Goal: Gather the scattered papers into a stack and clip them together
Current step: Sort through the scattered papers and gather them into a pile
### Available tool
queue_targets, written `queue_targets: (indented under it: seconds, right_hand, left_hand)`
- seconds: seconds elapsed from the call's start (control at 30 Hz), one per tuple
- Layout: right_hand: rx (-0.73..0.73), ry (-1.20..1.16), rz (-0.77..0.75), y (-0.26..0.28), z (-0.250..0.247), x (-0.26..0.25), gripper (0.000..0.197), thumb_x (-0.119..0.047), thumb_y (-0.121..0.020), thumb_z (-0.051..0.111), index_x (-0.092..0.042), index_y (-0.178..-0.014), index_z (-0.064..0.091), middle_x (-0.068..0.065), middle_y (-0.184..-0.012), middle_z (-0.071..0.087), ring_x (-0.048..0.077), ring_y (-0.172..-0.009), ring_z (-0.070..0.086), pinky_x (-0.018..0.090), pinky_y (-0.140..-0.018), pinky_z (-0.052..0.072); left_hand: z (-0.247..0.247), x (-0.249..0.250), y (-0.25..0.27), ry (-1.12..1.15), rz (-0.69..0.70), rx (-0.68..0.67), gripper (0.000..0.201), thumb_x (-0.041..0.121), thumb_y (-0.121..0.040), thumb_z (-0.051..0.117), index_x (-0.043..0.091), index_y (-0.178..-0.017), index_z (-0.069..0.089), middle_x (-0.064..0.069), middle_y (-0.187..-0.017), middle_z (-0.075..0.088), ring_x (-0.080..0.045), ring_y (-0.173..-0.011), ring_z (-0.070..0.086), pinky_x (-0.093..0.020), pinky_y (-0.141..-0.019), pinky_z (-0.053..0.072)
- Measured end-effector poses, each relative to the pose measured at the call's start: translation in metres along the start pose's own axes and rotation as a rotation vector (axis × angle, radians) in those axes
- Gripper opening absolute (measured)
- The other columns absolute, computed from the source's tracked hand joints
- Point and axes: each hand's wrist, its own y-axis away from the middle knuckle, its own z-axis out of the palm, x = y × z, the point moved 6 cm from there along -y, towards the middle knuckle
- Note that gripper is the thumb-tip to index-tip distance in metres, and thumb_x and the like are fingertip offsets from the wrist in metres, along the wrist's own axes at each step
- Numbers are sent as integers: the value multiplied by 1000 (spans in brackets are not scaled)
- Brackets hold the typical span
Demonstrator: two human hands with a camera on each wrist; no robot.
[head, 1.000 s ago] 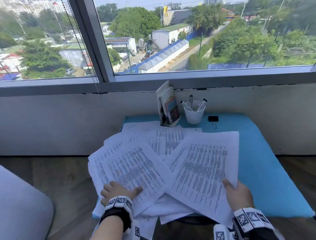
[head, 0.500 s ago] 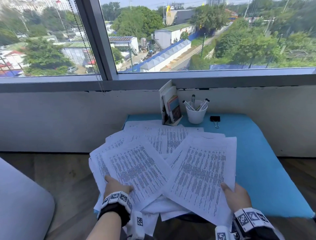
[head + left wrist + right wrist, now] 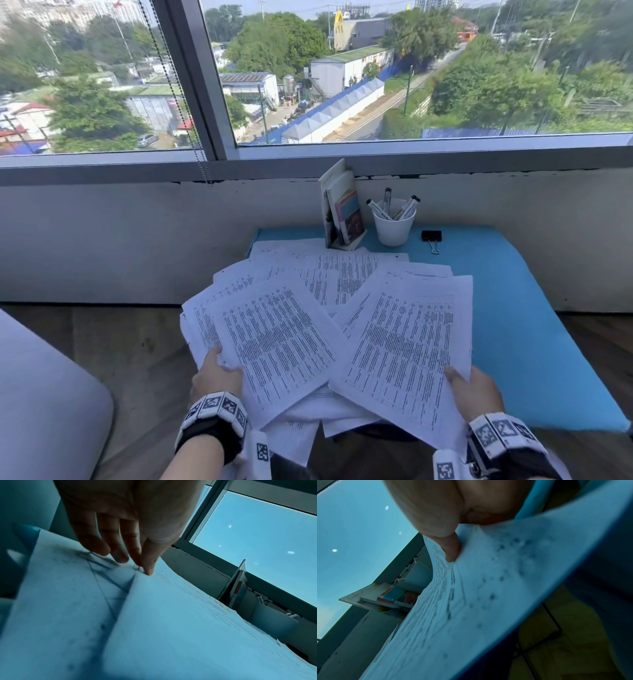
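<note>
So the papers (image 3: pixel 329 325) are fanned out in a messy overlapping pile on the blue bench (image 3: pixel 534 325). Left hand (image 3: pixel 215 377) has its grip pinching the near-left edge of the pile, thumb on top. Right hand (image 3: pixel 474 394) pinches the near-right corner of the top right sheet, same way. The black binder clip (image 3: pixel 431 236) sits well apart at the back, just beside the white pen cup (image 3: pixel 394 228).

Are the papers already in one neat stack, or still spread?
Still spread: the papers fan out at different angles over the blue table.
</note>
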Motion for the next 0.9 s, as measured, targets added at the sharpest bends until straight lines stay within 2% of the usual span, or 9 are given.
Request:
queue_targets:
  seconds: [0.13, 0.23, 0.4, 0.5, 0.57, 0.7, 0.8, 0.87, 0.9]
  right_hand:
    - [-2, 17, -12, 0, -1, 1, 20, -27, -93, 52, -11, -97, 64, 13, -94, 67, 34, -93, 62, 38, -86, 49]
    - [-11, 7, -6, 0, -1, 0, 19, -27, -94, 52, -13, -98, 63, 9, -89, 64, 33, -92, 63, 39, -86, 50]
    - [2, 15, 1, 0, 1, 3, 24, -29, -93, 52, -11, -102, 66, 12, -100, 70, 33, -95, 63, 37, -87, 49]
    - [-1, 26, 13, 0, 3, 4, 27, -31, -93, 52, -11, -105, 66, 12, -104, 70, 33, -97, 63, 39, -89, 49]
    - [0, 34, 11, 0, 3, 3, 29, -31, -93, 52, -10, -107, 66, 12, -107, 70, 33, -99, 62, 39, -90, 48]
    - [-2, 17, 9, 1, 1, 1, 28, -28, -93, 53, -7, -108, 65, 15, -108, 68, 33, -101, 61, 36, -89, 46]
    - [-9, -17, -3, 6, -2, -4, 28, -24, -94, 52, -3, -109, 64, 15, -104, 67, 27, -89, 58, 33, -82, 44]
    - [-12, -37, -10, 8, -3, -5, 28, -22, -95, 51, -2, -110, 63, 12, -98, 64, 24, -86, 53, 31, -81, 41]
    - [-11, -46, -2, 8, -4, -5, 28, -22, -95, 50, -2, -111, 62, 12, -99, 63, 23, -87, 52, 32, -82, 41]
  left_hand:
    - [4, 5, -2, -1, -30, -28, 59, 30, -81, 70, 17, -134, 47, -10, -109, 64, -30, -104, 57, -38, -89, 49]
    - [7, 8, -11, -70, -84, -89, 72, 39, -77, 73, 10, -136, 44, -17, -133, 50, -34, -117, 52, -39, -94, 44]
    - [10, 13, -30, -228, -87, -122, 78, 59, -58, 76, 16, -120, 57, -14, -120, 51, -35, -98, 58, -42, -87, 51]
    - [6, 23, -32, -232, -64, -70, 61, 48, -63, 80, 19, -113, 60, -15, -121, 48, -35, -104, 55, -40, -88, 49]
    - [6, 28, -31, -150, -35, -15, 42, 36, -70, 79, 18, -104, 62, -15, -122, 48, -35, -104, 55, -41, -87, 48]
    - [2, 44, -22, 122, 71, 88, 9, 19, -88, 62, 12, -88, 56, -15, -106, 63, -27, -82, 53, -34, -75, 44]
    - [-28, 51, -10, 435, 17, 337, 14, 13, -96, 46, 3, -105, 52, -23, -107, 61, -34, -88, 55, -33, -71, 36]
    - [-52, 49, -7, 616, -32, 488, 26, 12, -97, 42, 0, -119, 51, -24, -117, 59, -37, -103, 57, -36, -80, 41]
    - [-56, 46, -11, 668, -62, 492, 30, 13, -97, 42, 1, -123, 50, -23, -121, 58, -36, -107, 57, -35, -83, 42]
